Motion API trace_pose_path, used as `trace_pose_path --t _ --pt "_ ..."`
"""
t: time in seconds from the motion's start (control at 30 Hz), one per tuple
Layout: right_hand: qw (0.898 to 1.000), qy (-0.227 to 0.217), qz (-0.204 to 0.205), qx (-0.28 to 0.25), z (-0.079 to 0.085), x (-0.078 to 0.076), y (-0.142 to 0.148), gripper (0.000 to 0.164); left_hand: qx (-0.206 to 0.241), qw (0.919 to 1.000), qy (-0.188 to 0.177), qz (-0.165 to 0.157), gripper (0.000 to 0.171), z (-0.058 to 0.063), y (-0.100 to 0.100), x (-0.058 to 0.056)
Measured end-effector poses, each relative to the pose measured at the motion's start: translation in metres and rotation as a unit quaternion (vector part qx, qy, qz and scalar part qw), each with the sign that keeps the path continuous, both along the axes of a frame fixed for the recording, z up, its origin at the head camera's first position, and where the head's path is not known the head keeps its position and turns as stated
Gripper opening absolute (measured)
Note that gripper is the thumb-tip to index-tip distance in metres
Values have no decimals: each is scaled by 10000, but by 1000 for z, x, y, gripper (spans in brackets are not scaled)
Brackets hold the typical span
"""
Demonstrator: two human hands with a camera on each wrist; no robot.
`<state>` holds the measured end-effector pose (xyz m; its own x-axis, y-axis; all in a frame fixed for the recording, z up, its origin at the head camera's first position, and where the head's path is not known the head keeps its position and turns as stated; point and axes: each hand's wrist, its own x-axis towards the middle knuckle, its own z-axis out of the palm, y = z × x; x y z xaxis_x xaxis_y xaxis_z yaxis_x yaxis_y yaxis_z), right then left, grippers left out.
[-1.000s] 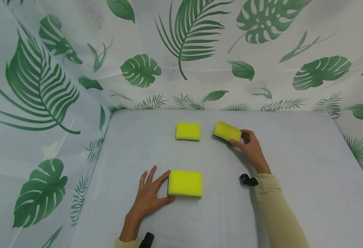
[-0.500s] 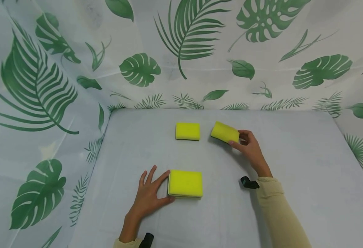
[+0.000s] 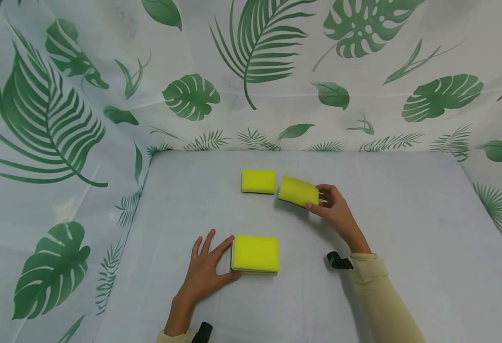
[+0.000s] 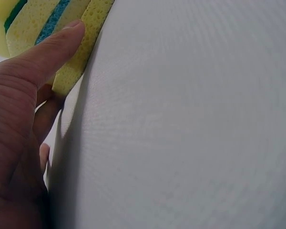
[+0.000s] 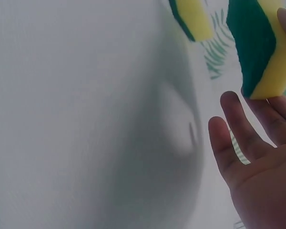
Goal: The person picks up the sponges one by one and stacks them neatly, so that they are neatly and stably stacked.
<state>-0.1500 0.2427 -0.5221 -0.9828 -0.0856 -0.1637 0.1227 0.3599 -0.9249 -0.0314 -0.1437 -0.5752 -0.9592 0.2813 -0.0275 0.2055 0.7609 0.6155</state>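
Note:
My left hand (image 3: 205,271) holds the left end of a stack of scouring sponges (image 3: 255,253), thumb at the front edge and index finger at the far left corner. Yellow sponge layers with blue and green scouring layers show in the stack's side (image 4: 26,28) in the left wrist view; its other fingers spread out. In my right hand (image 3: 336,212), a yellow scouring sponge (image 3: 298,190) is pinched by one end, slightly bent and tilted above the table. Its green underside (image 5: 252,45) faces the right wrist camera. Just left of it lies another yellow sponge (image 3: 258,181).
A pale cloth covers the table (image 3: 182,200). Behind and at the sides hangs a white sheet (image 3: 285,105) printed with green leaves. Dark wrist cameras stick out from both wrists, the right one (image 3: 338,260) above the table.
My right hand has carried its sponge left and nearer to me, closer to the lying sponge. The left hand and the stack stay in place.

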Motion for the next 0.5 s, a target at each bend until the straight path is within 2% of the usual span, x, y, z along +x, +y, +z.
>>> trace_pose_path --t 0.23,0.5 --pt "9995 223 191 81 4 11 -11 73 -6 10000 -33 12 91 -1 0 1" --pt "9968 614 509 -9 19 24 -23 67 28 10000 -66 32 91 -2 0 0"
